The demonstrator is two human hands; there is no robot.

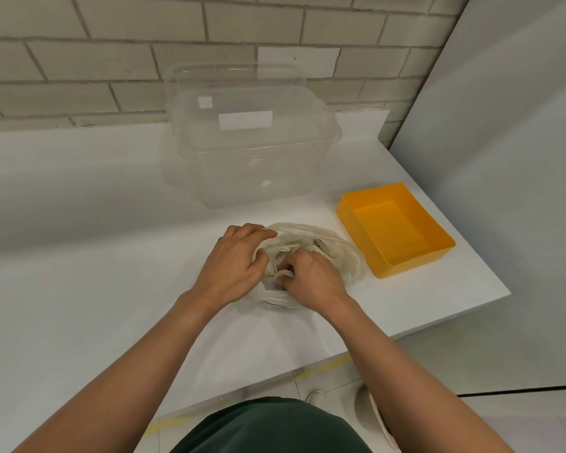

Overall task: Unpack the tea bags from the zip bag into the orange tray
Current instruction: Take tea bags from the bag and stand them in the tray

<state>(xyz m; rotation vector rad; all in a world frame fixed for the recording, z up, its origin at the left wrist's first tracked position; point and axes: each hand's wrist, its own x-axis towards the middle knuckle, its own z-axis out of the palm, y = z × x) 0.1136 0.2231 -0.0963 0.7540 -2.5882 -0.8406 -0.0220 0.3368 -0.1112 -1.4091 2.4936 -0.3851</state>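
zip bag (pixel 340 253) gripped by left hand (pixel 232 259), right hand (pixel 311 276); inside mostly hidden

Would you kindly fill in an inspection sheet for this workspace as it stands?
Surface: white table, its corner at the right.
Job's things: crumpled zip bag beside the orange tray; tray holds nothing; tea bags not clearly visible.
Clutter: clear plastic container behind the bag.
Grippers: left hand grips the bag's rim; right hand pinches its plastic.
Cables: nothing seen.
Surroundings: brick wall behind; floor below.
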